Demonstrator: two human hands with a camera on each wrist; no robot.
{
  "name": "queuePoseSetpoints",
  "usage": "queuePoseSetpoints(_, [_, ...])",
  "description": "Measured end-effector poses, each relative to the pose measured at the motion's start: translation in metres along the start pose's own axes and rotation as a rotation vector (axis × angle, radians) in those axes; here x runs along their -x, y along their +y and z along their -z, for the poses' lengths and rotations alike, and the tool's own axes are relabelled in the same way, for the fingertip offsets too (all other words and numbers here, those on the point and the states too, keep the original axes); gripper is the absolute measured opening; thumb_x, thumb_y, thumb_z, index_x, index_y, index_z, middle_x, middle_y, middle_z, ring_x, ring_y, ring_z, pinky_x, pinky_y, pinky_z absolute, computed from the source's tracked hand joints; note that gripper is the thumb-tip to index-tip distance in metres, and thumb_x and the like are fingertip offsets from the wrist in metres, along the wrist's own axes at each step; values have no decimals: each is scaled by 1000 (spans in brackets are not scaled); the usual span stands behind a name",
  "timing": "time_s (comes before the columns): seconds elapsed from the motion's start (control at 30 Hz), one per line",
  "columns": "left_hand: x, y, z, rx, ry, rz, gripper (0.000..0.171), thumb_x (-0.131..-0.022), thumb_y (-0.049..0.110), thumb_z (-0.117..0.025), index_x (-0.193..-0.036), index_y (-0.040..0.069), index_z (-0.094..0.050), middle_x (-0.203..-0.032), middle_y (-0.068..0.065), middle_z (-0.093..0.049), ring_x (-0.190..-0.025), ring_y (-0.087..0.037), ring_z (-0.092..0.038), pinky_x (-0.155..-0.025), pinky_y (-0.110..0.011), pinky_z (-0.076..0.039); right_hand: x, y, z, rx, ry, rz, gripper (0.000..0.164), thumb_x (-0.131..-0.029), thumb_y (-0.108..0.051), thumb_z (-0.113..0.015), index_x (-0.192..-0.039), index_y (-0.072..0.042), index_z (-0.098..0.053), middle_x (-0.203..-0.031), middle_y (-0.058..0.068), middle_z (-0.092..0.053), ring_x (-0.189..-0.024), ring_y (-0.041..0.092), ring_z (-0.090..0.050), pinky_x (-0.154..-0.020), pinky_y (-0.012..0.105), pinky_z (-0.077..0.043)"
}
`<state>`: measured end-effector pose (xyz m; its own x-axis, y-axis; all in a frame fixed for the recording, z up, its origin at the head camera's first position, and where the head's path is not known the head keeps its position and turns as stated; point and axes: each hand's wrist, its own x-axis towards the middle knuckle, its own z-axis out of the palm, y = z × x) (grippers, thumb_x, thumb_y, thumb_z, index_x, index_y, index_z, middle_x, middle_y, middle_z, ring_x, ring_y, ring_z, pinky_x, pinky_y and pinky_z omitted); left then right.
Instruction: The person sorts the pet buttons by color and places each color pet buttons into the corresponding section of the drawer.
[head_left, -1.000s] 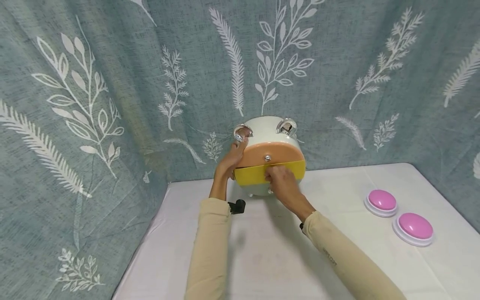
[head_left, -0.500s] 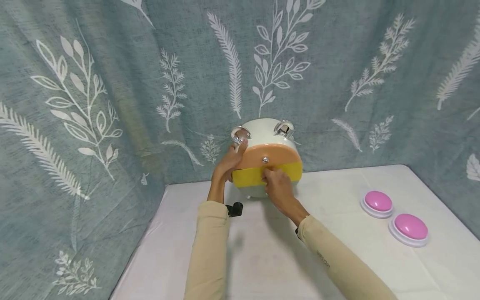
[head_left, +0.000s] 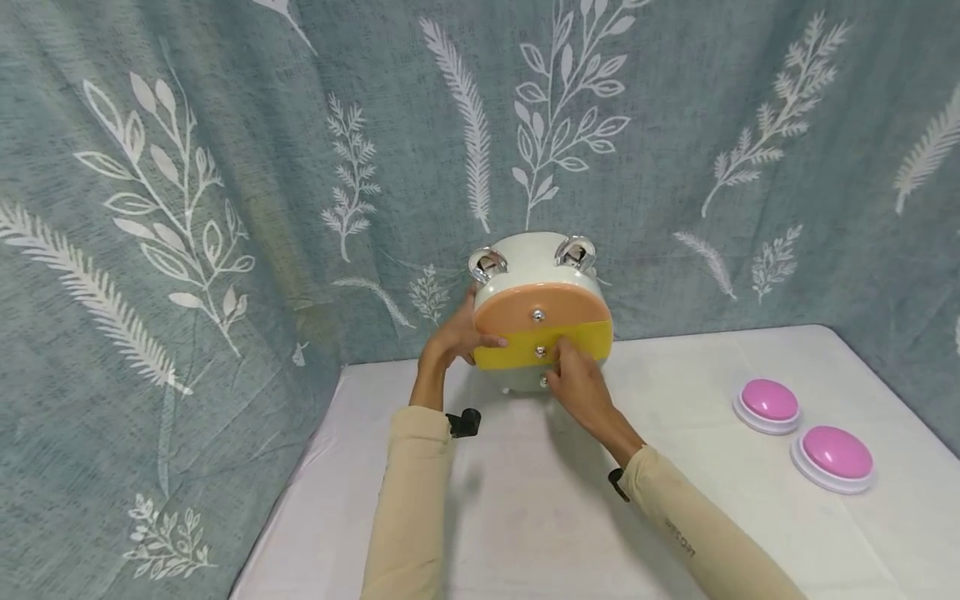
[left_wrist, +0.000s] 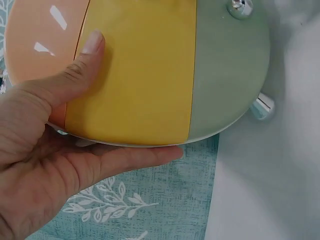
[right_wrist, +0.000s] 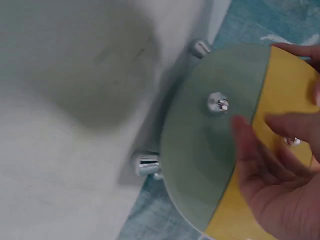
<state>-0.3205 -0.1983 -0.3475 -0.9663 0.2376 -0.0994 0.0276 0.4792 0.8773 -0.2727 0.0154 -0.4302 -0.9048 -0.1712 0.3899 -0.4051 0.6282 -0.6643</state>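
A small rounded chest of drawers [head_left: 525,258] stands at the back of the table, with ear-like silver rings on top. Its front has an orange drawer [head_left: 510,310], a yellow drawer [head_left: 592,337] and a green drawer [left_wrist: 230,65], each with a silver knob. My left hand [head_left: 456,335] grips the chest's left side, thumb on the yellow front and fingers along the side wall. Beside the yellow drawer's knob [head_left: 540,352] is my right hand [head_left: 581,387], its fingers loosely bent and apart, holding nothing. In the right wrist view a fingertip lies near the green drawer's knob [right_wrist: 218,102].
Two pink push buttons [head_left: 769,400] [head_left: 832,452] with white bases sit on the right of the white-covered table [head_left: 517,517]. A leaf-patterned blue-green curtain [head_left: 262,167] hangs close behind the chest and along both sides.
The yellow drawer, slightly out before, now sits flush. My right hand has let go of its knob and shifted right. My left thumb has come down from the top onto the yellow front.
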Motion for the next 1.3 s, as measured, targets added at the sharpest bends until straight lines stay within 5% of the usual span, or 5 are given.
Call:
queuePoseSetpoints(0.23, [1, -1, 0, 9, 27, 50, 120, -90, 7, -80, -168, 26, 10, -163, -27, -30, -148, -51, -37, -93, -79, -50, 6, 8, -18, 69, -160, 31, 24, -89, 2, -74, -113, 5, -75, -112, 17, -78, -100, 31, -73, -88, 45, -60])
queuePoseSetpoints(0.5, [0, 1, -6, -8, 72, 30, 118, -91, 11, -81, -169, 28, 6, -158, -27, -37, -143, -48, -45, -88, -75, -54, 4, 11, -25, 71, -45, 67, 24, -83, 10, -68, -103, 4, -80, -98, 16, -81, -84, 29, -76, -74, 43, -62])
queuePoseSetpoints(0.67, [-1, 2, -8, 1, 73, 66, 119, -91, 13, -81, -169, 29, 8, -164, -26, -32, -147, -48, -41, -89, -74, -54, 9, 12, -26, 130, -31, 74, 24, -85, 9, -66, -98, -2, -83, -84, 9, -79, -72, 18, -66, -66, 36, -57])
queuePoseSetpoints(0.9, [-1, 2, -7, 3, 78, 113, 119, -93, 17, -80, -168, 27, 12, -168, -25, -27, -148, -49, -42, -93, -73, -54, 29, 7, -23, 234, -51, 139, 22, -84, 10, -67, -80, -9, -77, -66, 4, -68, -63, 18, -59, -56, 33, -46])
queuePoseSetpoints(1.3, [1, 2, -7, 11, 51, 114, 117, -96, 17, -76, -167, 26, 16, -169, -26, -22, -149, -50, -39, -96, -72, -53, 73, 0, -9, 368, -14, 343, 21, -85, 5, -74, -73, -12, -70, -58, 4, -64, -56, 23, -65, -50, 37, -49])
